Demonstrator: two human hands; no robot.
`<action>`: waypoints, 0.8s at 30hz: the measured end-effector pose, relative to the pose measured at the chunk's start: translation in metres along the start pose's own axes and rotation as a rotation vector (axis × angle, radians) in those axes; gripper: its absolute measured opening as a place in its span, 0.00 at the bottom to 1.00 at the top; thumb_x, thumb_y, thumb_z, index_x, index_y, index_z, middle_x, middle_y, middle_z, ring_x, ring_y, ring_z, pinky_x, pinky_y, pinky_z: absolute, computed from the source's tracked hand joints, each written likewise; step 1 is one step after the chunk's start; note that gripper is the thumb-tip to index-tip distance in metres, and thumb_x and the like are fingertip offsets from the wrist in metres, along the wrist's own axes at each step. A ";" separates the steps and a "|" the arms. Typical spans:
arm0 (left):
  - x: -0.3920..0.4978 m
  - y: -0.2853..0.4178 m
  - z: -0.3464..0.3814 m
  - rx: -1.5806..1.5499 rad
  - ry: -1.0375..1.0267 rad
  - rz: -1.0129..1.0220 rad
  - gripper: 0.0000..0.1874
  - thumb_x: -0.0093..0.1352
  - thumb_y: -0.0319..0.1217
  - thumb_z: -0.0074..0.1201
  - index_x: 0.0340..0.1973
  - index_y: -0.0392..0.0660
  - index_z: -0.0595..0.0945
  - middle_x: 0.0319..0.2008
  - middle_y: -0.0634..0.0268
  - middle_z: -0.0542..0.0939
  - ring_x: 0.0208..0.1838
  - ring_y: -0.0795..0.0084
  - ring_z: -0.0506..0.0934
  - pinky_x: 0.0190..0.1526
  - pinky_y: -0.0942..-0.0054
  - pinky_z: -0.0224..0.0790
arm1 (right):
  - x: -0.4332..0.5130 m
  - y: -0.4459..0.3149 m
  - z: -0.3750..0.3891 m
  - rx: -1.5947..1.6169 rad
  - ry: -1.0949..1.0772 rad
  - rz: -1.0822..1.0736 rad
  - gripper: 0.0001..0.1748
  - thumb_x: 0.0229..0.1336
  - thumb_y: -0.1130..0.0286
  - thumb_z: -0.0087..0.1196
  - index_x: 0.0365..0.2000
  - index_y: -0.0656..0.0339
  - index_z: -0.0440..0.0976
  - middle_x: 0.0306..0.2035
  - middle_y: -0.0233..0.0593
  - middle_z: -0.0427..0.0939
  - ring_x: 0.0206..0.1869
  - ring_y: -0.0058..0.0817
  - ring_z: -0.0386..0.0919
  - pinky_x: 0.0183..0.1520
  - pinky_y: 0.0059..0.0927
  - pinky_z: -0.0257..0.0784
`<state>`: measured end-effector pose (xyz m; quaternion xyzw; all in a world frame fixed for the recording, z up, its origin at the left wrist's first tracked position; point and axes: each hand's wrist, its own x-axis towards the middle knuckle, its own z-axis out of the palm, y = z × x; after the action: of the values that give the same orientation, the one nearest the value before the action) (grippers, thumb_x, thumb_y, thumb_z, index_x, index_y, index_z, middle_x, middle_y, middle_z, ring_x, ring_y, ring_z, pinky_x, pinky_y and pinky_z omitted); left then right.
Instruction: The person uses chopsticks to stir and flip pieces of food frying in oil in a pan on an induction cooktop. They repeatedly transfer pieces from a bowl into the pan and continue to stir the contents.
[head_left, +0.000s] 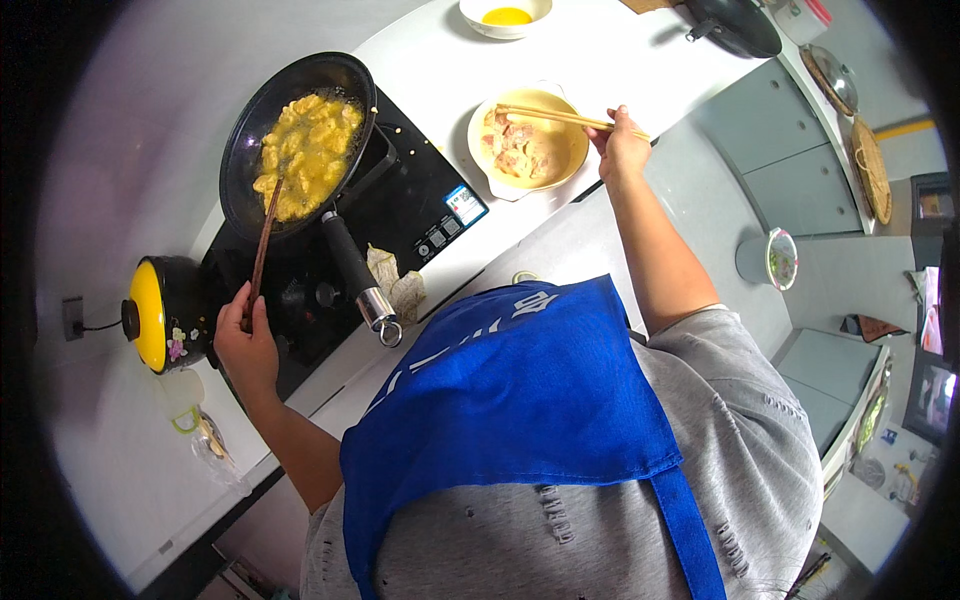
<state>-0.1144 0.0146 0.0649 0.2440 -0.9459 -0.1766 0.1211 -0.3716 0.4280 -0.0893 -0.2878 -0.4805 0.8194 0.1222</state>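
Observation:
My left hand (247, 339) grips dark wooden chopsticks (266, 244), their tips among the battered pieces (311, 142) frying in oil in a black wok (232, 169). The wok sits on the black cooktop (420, 180), its handle (349, 255) pointing towards me. My right hand (624, 146) holds light wooden chopsticks (555, 115) over a cream two-handled bowl (576, 154). Their tips reach the bowl's far left inner side, next to pieces of raw, coated meat (517, 146). Whether the tips pinch a piece, I cannot tell.
A white bowl of yellow liquid (506, 16) stands at the back of the counter. Left of the cooktop is a black pot with a yellow lid (148, 315). A crumpled cloth (405, 292) lies by the cooktop's front edge. Another black pan (739, 26) is at the upper right.

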 end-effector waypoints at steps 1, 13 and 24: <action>0.000 -0.001 0.000 -0.004 0.003 0.001 0.16 0.70 0.33 0.52 0.52 0.44 0.79 0.42 0.58 0.79 0.40 0.68 0.76 0.42 0.72 0.68 | -0.001 -0.003 -0.001 0.035 0.011 0.002 0.18 0.66 0.63 0.48 0.37 0.74 0.71 0.27 0.48 0.76 0.19 0.31 0.77 0.25 0.26 0.80; 0.002 0.001 0.000 -0.013 0.012 0.033 0.16 0.69 0.32 0.53 0.52 0.44 0.80 0.42 0.58 0.80 0.39 0.68 0.77 0.41 0.72 0.69 | 0.006 -0.001 -0.004 -0.253 -0.253 -0.044 0.15 0.62 0.66 0.55 0.34 0.72 0.72 0.32 0.45 0.77 0.32 0.31 0.80 0.37 0.29 0.81; 0.000 -0.007 0.000 -0.027 0.006 0.029 0.17 0.69 0.33 0.53 0.52 0.44 0.79 0.42 0.58 0.80 0.40 0.67 0.77 0.41 0.73 0.69 | -0.008 0.008 0.007 -0.213 -0.253 0.022 0.15 0.66 0.66 0.47 0.33 0.72 0.69 0.28 0.48 0.76 0.21 0.32 0.78 0.26 0.27 0.81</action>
<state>-0.1113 0.0089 0.0624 0.2289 -0.9465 -0.1869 0.1296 -0.3688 0.4148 -0.0906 -0.1990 -0.5732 0.7946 0.0208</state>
